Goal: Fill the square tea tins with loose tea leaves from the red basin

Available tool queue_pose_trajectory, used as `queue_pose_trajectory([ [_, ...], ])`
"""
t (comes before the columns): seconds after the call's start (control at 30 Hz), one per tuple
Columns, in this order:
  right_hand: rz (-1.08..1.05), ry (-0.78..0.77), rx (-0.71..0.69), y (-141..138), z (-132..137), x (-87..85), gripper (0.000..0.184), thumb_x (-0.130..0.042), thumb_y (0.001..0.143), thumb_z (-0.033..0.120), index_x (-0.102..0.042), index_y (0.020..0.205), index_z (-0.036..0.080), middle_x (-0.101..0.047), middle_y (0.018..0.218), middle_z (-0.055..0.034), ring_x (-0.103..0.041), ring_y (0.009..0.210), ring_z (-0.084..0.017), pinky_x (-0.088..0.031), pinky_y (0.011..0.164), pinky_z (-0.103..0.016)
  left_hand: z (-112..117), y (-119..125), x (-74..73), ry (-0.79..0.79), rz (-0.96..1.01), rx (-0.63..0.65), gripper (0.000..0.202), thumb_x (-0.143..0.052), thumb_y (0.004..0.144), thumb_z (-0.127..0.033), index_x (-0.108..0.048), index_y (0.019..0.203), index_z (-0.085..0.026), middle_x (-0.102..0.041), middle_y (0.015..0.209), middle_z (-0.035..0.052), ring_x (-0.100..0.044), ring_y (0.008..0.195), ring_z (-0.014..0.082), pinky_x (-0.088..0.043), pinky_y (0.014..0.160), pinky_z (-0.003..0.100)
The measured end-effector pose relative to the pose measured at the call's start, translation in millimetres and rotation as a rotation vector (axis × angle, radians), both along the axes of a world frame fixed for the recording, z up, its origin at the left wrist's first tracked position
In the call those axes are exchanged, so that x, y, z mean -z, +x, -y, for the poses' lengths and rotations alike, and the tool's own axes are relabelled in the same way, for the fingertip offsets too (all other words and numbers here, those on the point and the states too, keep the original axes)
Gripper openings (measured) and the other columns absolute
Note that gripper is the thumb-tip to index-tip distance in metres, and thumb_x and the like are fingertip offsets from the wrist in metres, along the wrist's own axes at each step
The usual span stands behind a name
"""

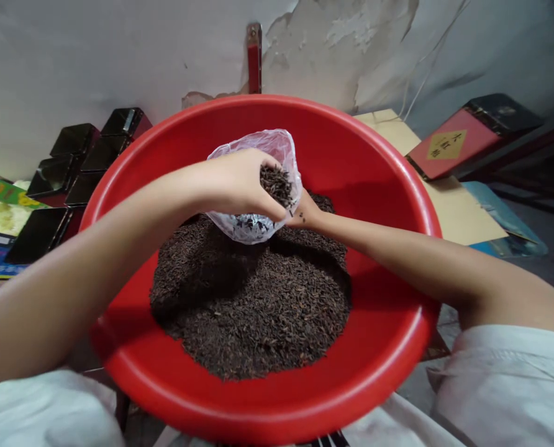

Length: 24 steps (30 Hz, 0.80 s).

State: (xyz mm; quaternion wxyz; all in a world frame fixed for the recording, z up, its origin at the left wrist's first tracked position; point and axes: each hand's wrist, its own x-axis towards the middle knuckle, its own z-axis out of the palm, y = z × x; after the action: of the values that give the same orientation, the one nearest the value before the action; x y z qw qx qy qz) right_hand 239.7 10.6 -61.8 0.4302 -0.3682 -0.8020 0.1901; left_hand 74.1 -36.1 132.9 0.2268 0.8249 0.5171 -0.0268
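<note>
1 left hand (246, 180), centre: fingers half-curled round dark leaves (277, 187), at the mouth of 1 clear bag (284, 146). 1 right hand (305, 211), right of centre: behind bag, fingers hidden, grip unclear. 1 red basin (389, 139), mid-frame, beneath. Risk: spillage, should the thin rim fold.

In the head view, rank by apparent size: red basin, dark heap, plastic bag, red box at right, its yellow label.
Red basin
Dark heap
Plastic bag and red box: too alike to rank
Yellow label
</note>
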Motion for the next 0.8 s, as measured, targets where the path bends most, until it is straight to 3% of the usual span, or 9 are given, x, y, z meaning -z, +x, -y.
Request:
queue_pose_trajectory([
  [0.1, -0.027, 0.081, 0.008, -2.8, 2.6, 0.1, 0.108, -0.069, 0.056, 0.066, -0.014, 0.136, 0.018, -0.039, 0.134, -0.0214, -0.044, 0.127, -0.033, -0.033, 0.112, -0.051, -16.3, 6.3, 22.5, 0.234, -0.161, 0.062, 0.058, -0.07, 0.06, -0.029, -0.06, 0.116, -0.016, -0.058, 0.114, 0.0077, -0.056, 0.108, 0.0335, -0.045, 0.095, 0.041],
  [0.17, -0.03, 0.061, 0.08, -4.2, 4.2, -0.3, 0.107, -0.069, 0.057, 0.066, -0.015, 0.135, 0.018, -0.04, 0.133, -0.0207, -0.044, 0.127, -0.034, -0.028, 0.114, -0.053, -19.8, 5.6, 29.2, 0.266, -0.169, 0.134, 0.063, -0.07, 0.062, -0.031, -0.056, 0.122, -0.018, -0.051, 0.126, 0.0084, -0.052, 0.115, 0.0344, -0.042, 0.099, 0.042],
  [0.27, -0.041, 0.001, 0.135, -5.4, 5.2, -1.4, 0.109, -0.071, 0.055, 0.066, -0.015, 0.135, 0.019, -0.039, 0.134, -0.0203, -0.043, 0.127, -0.034, -0.023, 0.116, -0.055, -18.4, 3.6, 20.3, 0.268, -0.103, 0.166, 0.059, -0.065, 0.068, -0.031, -0.054, 0.125, -0.021, -0.052, 0.127, 0.0056, -0.053, 0.115, 0.0303, -0.042, 0.1, 0.038],
  [0.4, -0.031, 0.004, 0.09, -6.0, 5.0, -2.3, 0.106, -0.073, 0.055, 0.061, -0.017, 0.136, 0.021, -0.037, 0.135, -0.0189, -0.038, 0.131, -0.033, -0.024, 0.116, -0.054, -24.5, 6.2, 0.3, 0.409, -0.028, 0.208, 0.04, -0.058, 0.074, -0.023, -0.06, 0.114, -0.021, -0.06, 0.116, 0.0027, -0.056, 0.109, 0.0252, -0.043, 0.097, 0.035],
  [0.5, 0.006, 0.037, 0.102, -6.1, 5.2, -1.3, 0.104, -0.073, 0.056, 0.057, -0.015, 0.135, 0.022, -0.037, 0.136, -0.018, -0.033, 0.134, -0.034, -0.024, 0.116, -0.055, -40.4, 8.2, 2.9, 0.622, -0.053, 0.187, 0.052, -0.061, 0.076, -0.025, -0.051, 0.127, -0.02, -0.051, 0.13, 0.0078, -0.049, 0.119, 0.0287, -0.04, 0.101, 0.037],
  [0.57, 0.018, 0.056, 0.118, -5.8, 5.4, -0.4, 0.103, -0.073, 0.056, 0.055, -0.014, 0.134, 0.022, -0.037, 0.135, -0.0186, -0.033, 0.134, -0.035, -0.023, 0.116, -0.055, -51.5, 7.6, 11.0, 0.65, -0.12, 0.135, 0.059, -0.064, 0.076, -0.03, -0.047, 0.131, -0.018, -0.05, 0.132, 0.0115, -0.047, 0.122, 0.0321, -0.039, 0.102, 0.04],
  [0.67, 0.04, 0.049, 0.113, -5.1, 4.8, -0.2, 0.103, -0.073, 0.057, 0.054, -0.012, 0.133, 0.021, -0.036, 0.135, -0.0194, -0.034, 0.132, -0.035, -0.024, 0.116, -0.054, -58.7, 5.5, 16.7, 0.568, -0.175, 0.093, 0.03, -0.053, 0.085, -0.033, -0.065, 0.107, -0.016, -0.065, 0.109, 0.0105, -0.058, 0.108, 0.0302, -0.043, 0.093, 0.04],
  [0.73, 0.025, 0.037, 0.092, -4.5, 3.6, -0.8, 0.103, -0.072, 0.058, 0.053, -0.009, 0.133, 0.021, -0.035, 0.134, -0.0194, -0.037, 0.131, -0.033, -0.03, 0.113, -0.053, -56.1, 5.1, 10.6, 0.608, -0.139, 0.056, 0.034, -0.041, 0.091, -0.036, -0.068, 0.095, -0.015, -0.067, 0.099, 0.0078, -0.061, 0.102, 0.0272, -0.044, 0.09, 0.04],
  [0.8, -0.012, 0.029, 0.059, -4.2, 2.1, -1.4, 0.104, -0.072, 0.058, 0.053, -0.006, 0.132, 0.021, -0.035, 0.134, -0.0196, -0.04, 0.128, -0.031, -0.036, 0.11, -0.05, -52.0, 6.1, -0.1, 0.671, -0.076, 0.012, 0.043, -0.035, 0.093, -0.043, -0.068, 0.097, -0.016, -0.066, 0.098, 0.0055, -0.059, 0.103, 0.0263, -0.041, 0.094, 0.042],
])
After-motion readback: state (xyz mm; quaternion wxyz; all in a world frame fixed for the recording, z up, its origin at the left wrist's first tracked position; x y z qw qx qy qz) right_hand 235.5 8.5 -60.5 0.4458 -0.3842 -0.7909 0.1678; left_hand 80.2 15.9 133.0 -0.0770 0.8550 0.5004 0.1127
